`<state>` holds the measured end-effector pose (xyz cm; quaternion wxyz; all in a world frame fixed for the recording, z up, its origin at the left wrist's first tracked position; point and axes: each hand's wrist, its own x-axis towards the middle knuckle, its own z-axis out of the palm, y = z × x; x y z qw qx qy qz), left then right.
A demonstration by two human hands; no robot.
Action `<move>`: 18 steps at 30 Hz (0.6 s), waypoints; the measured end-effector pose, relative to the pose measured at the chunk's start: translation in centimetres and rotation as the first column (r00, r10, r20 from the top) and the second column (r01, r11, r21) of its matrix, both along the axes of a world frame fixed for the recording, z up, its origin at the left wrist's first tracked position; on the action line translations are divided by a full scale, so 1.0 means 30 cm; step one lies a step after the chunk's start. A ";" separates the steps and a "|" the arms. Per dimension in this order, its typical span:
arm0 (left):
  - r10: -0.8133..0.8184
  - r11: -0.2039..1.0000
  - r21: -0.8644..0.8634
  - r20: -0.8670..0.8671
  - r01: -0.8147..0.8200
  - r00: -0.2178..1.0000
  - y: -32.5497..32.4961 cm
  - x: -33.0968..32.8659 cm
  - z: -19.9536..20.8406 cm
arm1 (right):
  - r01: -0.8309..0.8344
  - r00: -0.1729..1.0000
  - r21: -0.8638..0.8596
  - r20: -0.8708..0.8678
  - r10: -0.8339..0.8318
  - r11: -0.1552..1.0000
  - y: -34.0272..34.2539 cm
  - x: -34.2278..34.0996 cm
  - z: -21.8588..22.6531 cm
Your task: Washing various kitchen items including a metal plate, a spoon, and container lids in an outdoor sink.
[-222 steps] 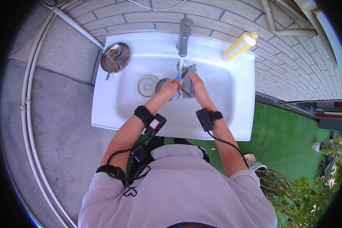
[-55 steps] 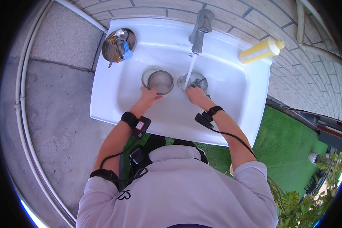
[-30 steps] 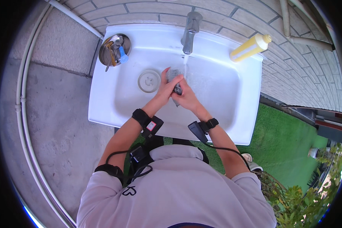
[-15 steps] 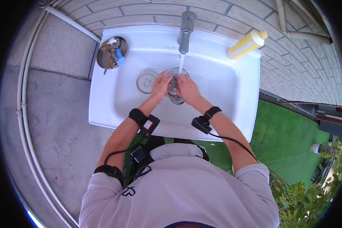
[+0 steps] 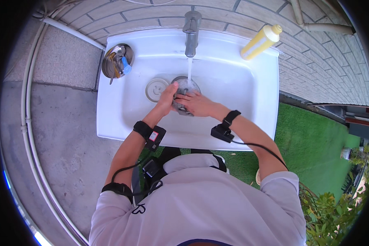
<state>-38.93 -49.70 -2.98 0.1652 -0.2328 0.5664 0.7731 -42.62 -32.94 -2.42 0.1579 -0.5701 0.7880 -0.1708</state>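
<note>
A clear round container [image 5: 186,85] is held low in the white sink [image 5: 235,96], under water running from the chrome tap [image 5: 191,35]. My left hand [image 5: 167,99] grips its left side, thumb up near the rim. Across the container lies my right hand [image 5: 197,104], its fingers stretched out flat against it. The hands hide part of the container, so its exact kind is unclear. Just left of it, a pale round lid-like disc [image 5: 156,90] rests on the sink bottom.
On the sink's back left corner stands a metal bowl [image 5: 106,67] with a blue-handled tool [image 5: 126,65] and spoon-like utensils. A yellow bottle [image 5: 259,43] stands at the back right. Behind is a tiled wall [image 5: 164,15]; pipes [image 5: 26,102] run along the left.
My right hand has turned from gripping the container's rim to lying flat across it. The container's opening has tilted, and the stream now falls on it. The view has shifted slightly.
</note>
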 end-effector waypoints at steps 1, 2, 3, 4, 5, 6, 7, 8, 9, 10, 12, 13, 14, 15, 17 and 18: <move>-0.075 0.992 0.108 0.064 0.068 0.995 0.007 0.003 0.015 | 0.002 1.000 -0.002 0.000 -0.002 1.000 0.018 -0.025 0.004; -0.155 0.967 0.219 0.119 0.127 0.981 0.014 0.004 0.029 | -0.091 0.985 -0.037 -0.149 0.085 0.995 0.034 -0.057 0.008; -0.157 0.968 0.218 0.119 0.128 0.980 0.022 0.001 0.043 | -0.188 0.941 -0.058 -0.298 0.163 0.980 0.046 -0.073 0.010; -0.167 0.973 0.186 0.158 0.137 0.973 0.025 -0.002 0.056 | -0.192 0.940 -0.062 -0.300 0.165 0.979 0.048 -0.071 0.007; -0.177 0.977 0.156 0.198 0.147 0.964 0.030 -0.005 0.064 | -0.047 0.953 -0.144 -0.304 0.001 0.988 0.049 -0.065 0.002; -0.174 0.977 0.153 0.197 0.145 0.965 0.037 -0.010 0.065 | 0.098 0.942 -0.225 -0.293 -0.163 0.969 0.050 -0.056 -0.003; -0.098 0.992 0.094 0.191 0.081 0.977 0.039 -0.011 0.057 | 0.089 0.943 -0.230 -0.294 -0.156 0.969 0.042 -0.038 -0.006; -0.020 0.999 0.036 0.182 0.014 0.983 0.042 -0.006 0.050 | 0.272 0.929 -0.214 -0.195 -0.314 0.938 0.031 -0.006 -0.014; -0.010 0.999 0.032 0.183 0.004 0.983 0.060 -0.003 0.039 | 0.444 0.880 -0.178 -0.099 -0.465 0.878 0.016 0.025 -0.020; 0.100 0.994 -0.063 0.107 -0.093 0.989 0.094 -0.009 0.032 | 0.444 0.880 -0.179 -0.099 -0.465 0.878 -0.006 0.058 -0.027; 0.202 0.969 -0.150 0.016 -0.197 0.979 0.132 -0.020 0.005 | 0.718 0.682 0.068 0.133 -0.719 0.693 -0.041 0.103 -0.051; 0.218 0.936 -0.257 -0.114 -0.241 0.969 0.145 -0.025 -0.022 | 0.719 0.681 0.067 0.133 -0.720 0.692 -0.037 0.098 -0.086; 0.213 0.889 -0.352 -0.246 -0.292 0.946 0.161 -0.034 -0.045 | 0.638 0.738 -0.020 0.303 -0.603 0.770 -0.029 0.083 -0.117; 0.208 0.891 -0.351 -0.248 -0.288 0.946 0.168 -0.047 -0.066 | 0.557 0.769 -0.125 0.450 -0.453 0.821 -0.015 0.071 -0.147; 0.325 0.889 -0.261 -0.218 -0.376 0.920 0.132 -0.039 -0.103 | 0.599 0.689 -0.149 0.596 -0.412 0.787 0.002 0.071 -0.092; 0.330 0.886 -0.264 -0.213 -0.380 0.920 0.128 -0.033 -0.111 | 0.650 0.591 -0.160 0.721 -0.362 0.743 0.016 0.071 -0.050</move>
